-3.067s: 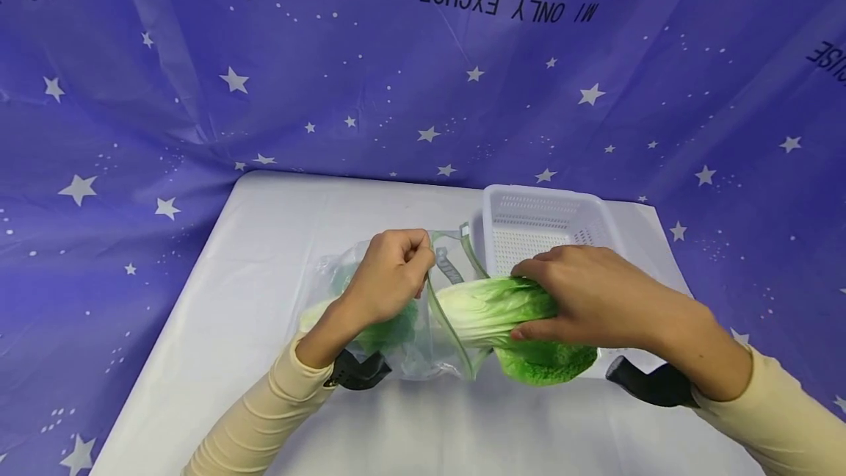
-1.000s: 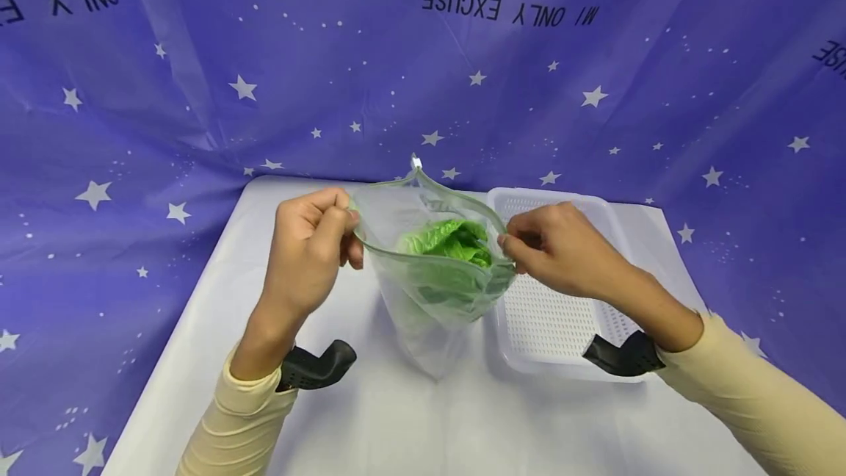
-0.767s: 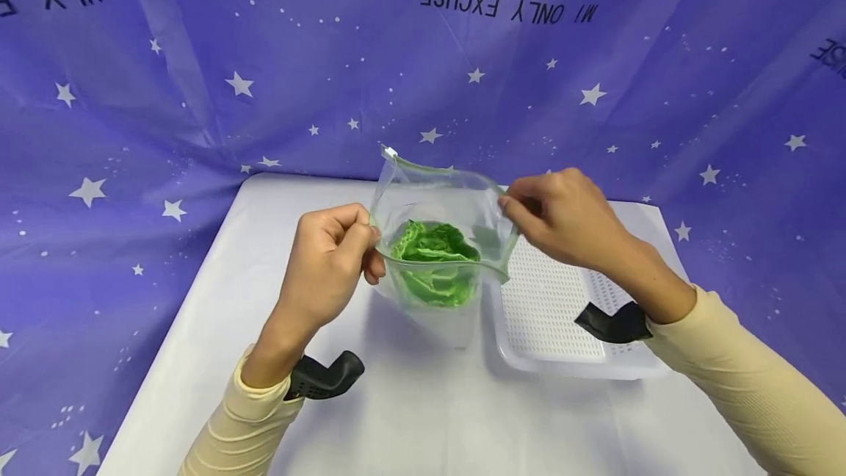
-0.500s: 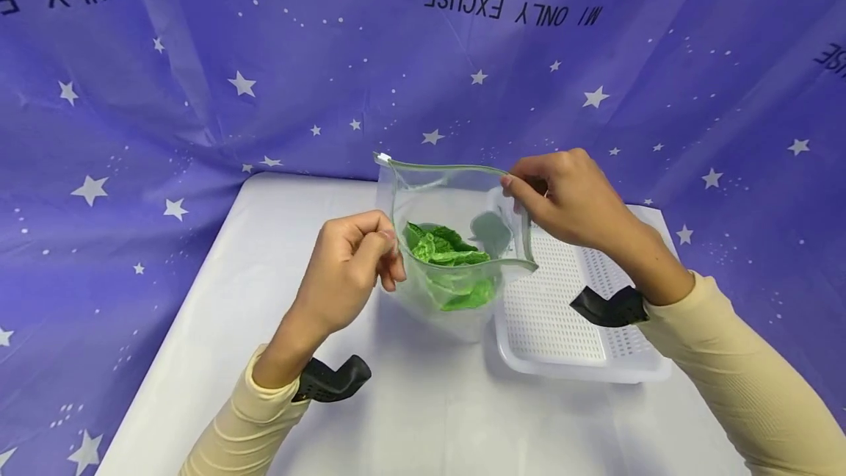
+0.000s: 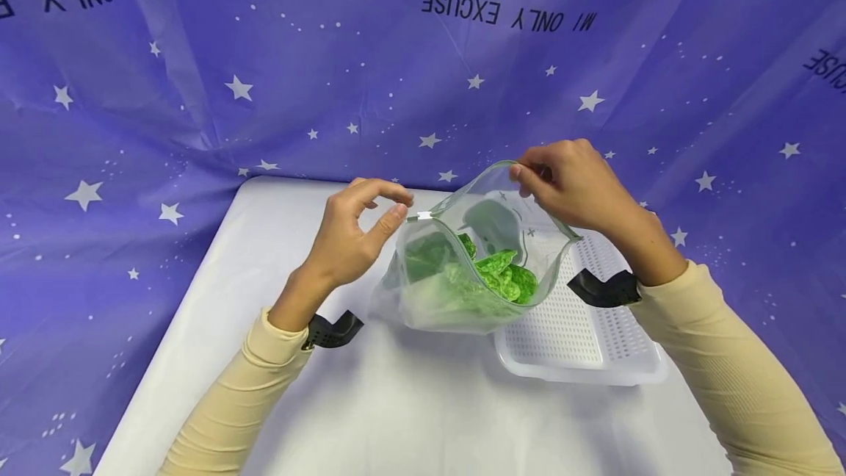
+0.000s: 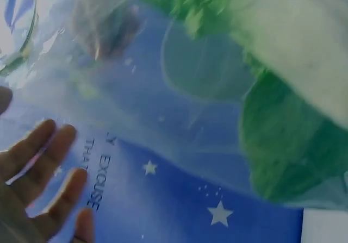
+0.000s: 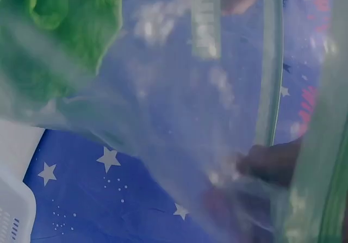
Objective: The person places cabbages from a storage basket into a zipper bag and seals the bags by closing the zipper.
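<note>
A clear slider zip bag point(image 5: 449, 314) hangs tilted above the table, its green-edged mouth spread wide. Inside it, leafy green Chinese cabbage point(image 5: 505, 278) shows at the mouth, and a darker green rounded thing point(image 6: 288, 145) appears through the plastic in the left wrist view. My right hand point(image 5: 581, 186) pinches the bag's far rim between thumb and fingers. The white slider point(image 5: 424, 216) sits at the left end of the zip. Beside it is my left hand point(image 5: 353, 230), fingers spread and thumb apart; whether its tips touch the slider I cannot tell.
A white perforated plastic basket point(image 5: 581, 372) stands on the right of the white-covered table point(image 5: 396, 410), partly beneath the bag and right arm. Behind the table hangs a purple curtain point(image 5: 370, 57) with stars and lettering.
The cabbage, earlier gripped by my right hand, is now in the bag. The bag has turned, bringing its slider down to the left hand, which has released the rim. My right hand keeps its pinch.
</note>
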Tool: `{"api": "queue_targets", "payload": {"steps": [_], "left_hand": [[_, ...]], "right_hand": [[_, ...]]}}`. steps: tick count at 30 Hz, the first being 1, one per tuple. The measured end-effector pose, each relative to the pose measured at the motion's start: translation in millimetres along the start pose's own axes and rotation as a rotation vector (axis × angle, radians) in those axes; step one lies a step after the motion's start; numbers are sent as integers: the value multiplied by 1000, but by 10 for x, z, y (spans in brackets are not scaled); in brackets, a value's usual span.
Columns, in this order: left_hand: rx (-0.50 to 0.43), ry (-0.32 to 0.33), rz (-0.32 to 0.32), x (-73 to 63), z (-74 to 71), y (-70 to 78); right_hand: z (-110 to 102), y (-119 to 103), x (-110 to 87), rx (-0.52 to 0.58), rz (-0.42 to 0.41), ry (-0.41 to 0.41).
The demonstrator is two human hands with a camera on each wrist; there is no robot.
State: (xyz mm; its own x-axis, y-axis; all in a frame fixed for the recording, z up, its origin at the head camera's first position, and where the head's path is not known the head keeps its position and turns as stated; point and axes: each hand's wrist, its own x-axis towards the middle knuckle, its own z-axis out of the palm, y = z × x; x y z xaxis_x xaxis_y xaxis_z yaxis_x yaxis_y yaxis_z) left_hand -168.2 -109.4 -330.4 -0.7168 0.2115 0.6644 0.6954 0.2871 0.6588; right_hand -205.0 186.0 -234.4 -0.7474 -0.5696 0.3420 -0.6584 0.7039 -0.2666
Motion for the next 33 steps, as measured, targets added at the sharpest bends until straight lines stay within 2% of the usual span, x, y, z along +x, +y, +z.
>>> {"api": "queue_targets", "payload": {"steps": [5,9,13,16,19,23,25,28,33], "left_hand": [[-55,92,170,-41,141,65],[-42,131,241,-32,186,89],[1,212,238,10,210,103],[47,256,230,45,213,112],[91,258,237,79,207,118],[135,234,237,115,190,121],[155,216,226,122,184,125],[186,199,211,128,186,136],[211,210,209,152,199,139]], "right_hand": [[18,-13,63,-27,48,8],[28,-11,102,-39,68,-4],[-33,-39,134,-40,97,-72],[-120,-169,131,-10,58,-59],[-148,-422,132,37,-87,-27],[-23,-751,190,12,-260,-71],[64,-829,235,-19,-293,-72],[157,-847,300,-28,-335,-24],[212,-830,344,-31,-331,-1]]}}
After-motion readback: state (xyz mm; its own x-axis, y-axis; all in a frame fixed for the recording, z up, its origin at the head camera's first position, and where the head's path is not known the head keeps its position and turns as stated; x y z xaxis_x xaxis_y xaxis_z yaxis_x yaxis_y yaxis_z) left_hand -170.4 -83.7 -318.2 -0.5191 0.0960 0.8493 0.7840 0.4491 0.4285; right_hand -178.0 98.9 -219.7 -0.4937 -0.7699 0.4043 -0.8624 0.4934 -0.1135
